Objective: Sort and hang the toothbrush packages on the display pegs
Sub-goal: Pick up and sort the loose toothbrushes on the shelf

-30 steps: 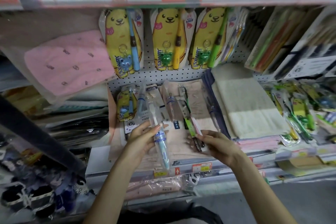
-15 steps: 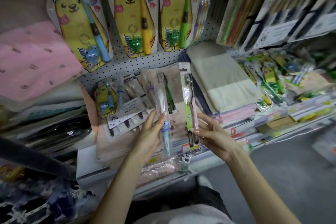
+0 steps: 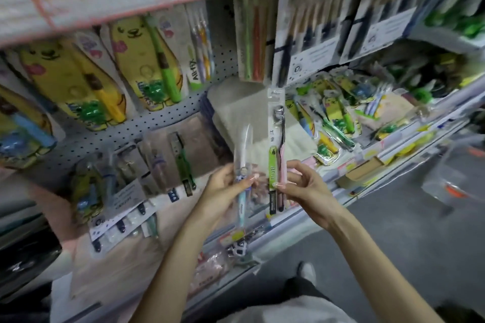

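Sorting is in hand: the left hand [image 3: 225, 187] grips a clear single-brush package [image 3: 243, 144] and the right hand [image 3: 304, 186] pinches a green-and-pink pack [image 3: 275, 139], both upright over the shelf [image 3: 393, 165] front edge, and next each probably needs its hang hole lined up with a matching peg.

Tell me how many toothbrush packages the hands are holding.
2: a clear pack in the left hand, a green-and-pink pack in the right hand. More may hide behind.

A folded beige towel [image 3: 236, 113] lies flat. Down-right of it sits what may be a small cardboard box [image 3: 363, 172]; below it, grey floor [image 3: 393, 244].
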Available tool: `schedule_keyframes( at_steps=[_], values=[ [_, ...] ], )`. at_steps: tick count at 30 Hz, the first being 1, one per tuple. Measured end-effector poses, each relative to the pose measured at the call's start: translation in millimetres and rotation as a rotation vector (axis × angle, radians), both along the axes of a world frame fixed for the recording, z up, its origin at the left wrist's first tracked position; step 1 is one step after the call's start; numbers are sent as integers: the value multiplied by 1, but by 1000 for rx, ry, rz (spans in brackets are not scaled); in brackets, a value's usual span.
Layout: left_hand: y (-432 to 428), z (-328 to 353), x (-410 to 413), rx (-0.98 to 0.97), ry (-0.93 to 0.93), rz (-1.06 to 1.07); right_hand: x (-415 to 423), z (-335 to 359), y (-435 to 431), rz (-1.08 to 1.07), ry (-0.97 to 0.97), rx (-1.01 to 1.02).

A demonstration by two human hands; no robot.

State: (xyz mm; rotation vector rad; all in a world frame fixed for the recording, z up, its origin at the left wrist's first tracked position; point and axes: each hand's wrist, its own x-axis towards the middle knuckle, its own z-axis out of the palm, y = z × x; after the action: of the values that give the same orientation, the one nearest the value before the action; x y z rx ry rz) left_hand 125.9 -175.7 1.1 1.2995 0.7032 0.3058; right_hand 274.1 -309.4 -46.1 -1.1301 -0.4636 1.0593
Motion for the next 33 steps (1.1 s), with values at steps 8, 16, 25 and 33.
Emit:
schedule_keyframes(
  at_steps=[8,16,25,33],
  values=[
    [-49,8,124,-4,-44,-120,110,7,-51,-108,-64,43],
    [-105,5,222,46,-86,-167,182,16,-119,-326,-92,43],
    [-127,12,267,142,-136,-230,212,22,-156,-428,-138,28],
    [-127,17,298,170,-116,-175,247,38,-161,-401,-79,36]
  ],
)
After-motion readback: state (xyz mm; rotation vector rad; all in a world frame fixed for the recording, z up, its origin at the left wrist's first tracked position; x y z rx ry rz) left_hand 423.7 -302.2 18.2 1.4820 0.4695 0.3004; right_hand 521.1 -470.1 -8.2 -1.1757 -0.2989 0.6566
